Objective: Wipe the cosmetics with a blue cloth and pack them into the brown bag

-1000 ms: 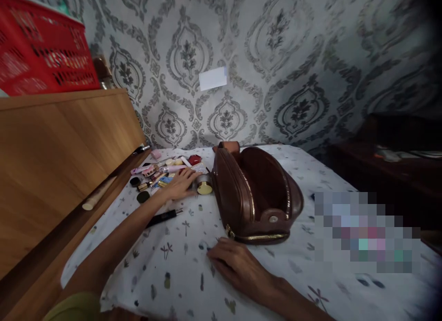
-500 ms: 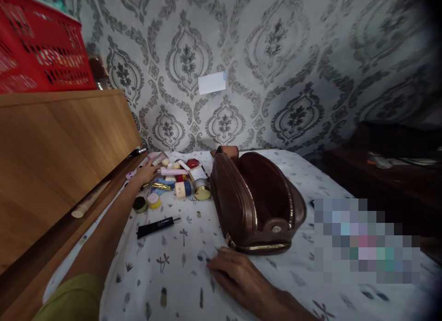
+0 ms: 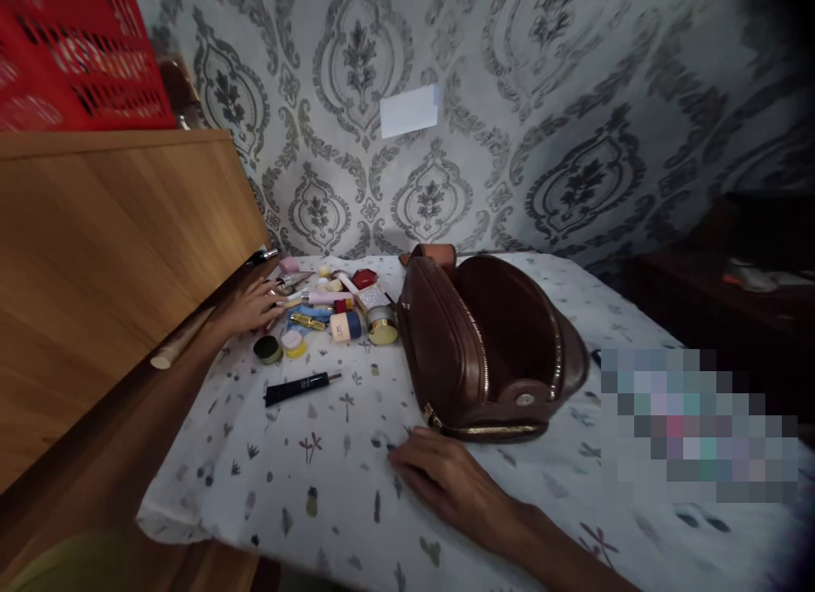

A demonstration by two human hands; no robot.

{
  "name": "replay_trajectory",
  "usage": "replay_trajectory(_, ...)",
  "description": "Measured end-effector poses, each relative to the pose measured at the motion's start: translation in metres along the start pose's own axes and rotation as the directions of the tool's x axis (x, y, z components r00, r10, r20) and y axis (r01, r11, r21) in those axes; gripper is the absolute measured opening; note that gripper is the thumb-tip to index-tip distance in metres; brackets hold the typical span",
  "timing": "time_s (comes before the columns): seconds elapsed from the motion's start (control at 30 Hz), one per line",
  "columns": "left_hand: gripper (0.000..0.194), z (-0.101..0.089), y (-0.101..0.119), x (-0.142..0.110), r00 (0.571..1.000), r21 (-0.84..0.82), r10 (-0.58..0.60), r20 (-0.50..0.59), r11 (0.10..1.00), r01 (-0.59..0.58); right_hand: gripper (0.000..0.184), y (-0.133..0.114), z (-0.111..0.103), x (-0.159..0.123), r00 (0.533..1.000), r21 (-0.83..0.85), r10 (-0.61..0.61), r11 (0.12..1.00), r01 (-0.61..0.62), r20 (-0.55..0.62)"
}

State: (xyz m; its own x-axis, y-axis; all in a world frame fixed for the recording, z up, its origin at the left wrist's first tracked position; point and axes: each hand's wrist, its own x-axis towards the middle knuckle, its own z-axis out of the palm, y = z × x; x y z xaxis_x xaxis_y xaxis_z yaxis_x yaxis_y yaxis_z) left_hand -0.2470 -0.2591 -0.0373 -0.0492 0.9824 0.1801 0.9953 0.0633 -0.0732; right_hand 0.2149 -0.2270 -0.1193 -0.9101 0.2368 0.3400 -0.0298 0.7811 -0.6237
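Note:
My left hand is stretched out at the left edge of a heap of cosmetics, its fingers apart over the small items; the fingertips are slightly blurred. Near it lie a pink tube, a gold tube, a dark round jar and a yellow-and-white pot. My right hand rests on the cloth with fingers curled in and nothing visible in them. Just beyond it stands a brown leather toiletry bag, unzipped, its mouth gaping and its inside dark.
A black tube lies in front of the heap on the patterned cloth. A jar with a gold rim sits beside the bag. Left rises a wooden cabinet carrying a red basket. A blurred patch covers something at right.
My left hand has drawn back slightly toward the cabinet side, and its fingers show more clearly apart. The view has tilted down and shifted left. My right hand stays by the bag.

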Motion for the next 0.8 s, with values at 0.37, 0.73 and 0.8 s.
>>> replay_trajectory(0.37,0.033,0.050,0.092,-0.094,0.982,0.223,0.163,-0.091,0.965,-0.140,0.025,-0.001,0.000,0.001,1.000,-0.018,0.020,1.000,-0.020,0.005)
replay_trajectory(0.73,0.039,0.025,0.052,-0.050,0.954,0.348,-0.291,-0.070,0.889,0.296,0.027,-0.007,-0.004,0.002,1.000,-0.045,0.030,0.999,-0.029,0.009)
replay_trajectory(0.8,0.042,0.028,0.061,-0.047,0.958,0.369,-0.281,-0.063,0.885,0.284,0.027,-0.006,-0.003,0.002,1.000,-0.055,0.023,0.998,-0.022,0.006)
